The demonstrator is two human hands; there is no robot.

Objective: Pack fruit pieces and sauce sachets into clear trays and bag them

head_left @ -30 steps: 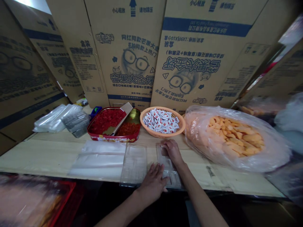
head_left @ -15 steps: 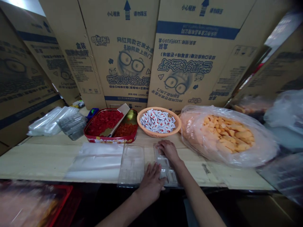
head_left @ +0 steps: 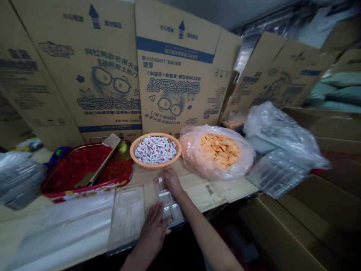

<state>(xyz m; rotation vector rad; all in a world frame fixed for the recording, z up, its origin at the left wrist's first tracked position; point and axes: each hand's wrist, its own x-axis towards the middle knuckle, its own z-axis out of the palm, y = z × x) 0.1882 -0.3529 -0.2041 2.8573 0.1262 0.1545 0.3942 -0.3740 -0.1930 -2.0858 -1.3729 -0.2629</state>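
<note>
A clear plastic compartment tray (head_left: 167, 197) lies near the table's front edge, under both my hands. My left hand (head_left: 154, 223) rests over its near left side, fingers stretched out and thumb apart. At the tray's far end, my right hand (head_left: 172, 182) has its fingers bent down together over a compartment; their tips are hidden, so anything in them is too. Another clear tray (head_left: 128, 212) lies just left. Beyond my hands stands an orange basket (head_left: 132, 160) of small white-and-red sachets (head_left: 155, 149).
A red tin (head_left: 84, 194) holds red and orange pieces with a scoop (head_left: 103, 160) across it. A plastic bag (head_left: 188, 158) of yellow-orange pieces (head_left: 221, 148) sits right. Plastic sheets (head_left: 76, 222) lie left; cartons (head_left: 175, 75) stand behind. An open carton (head_left: 282, 226) is below right.
The view has swung to the right, so the table's things sit further left and more of the right side shows. Both hands stay at the same tray in nearly the same pose.
</note>
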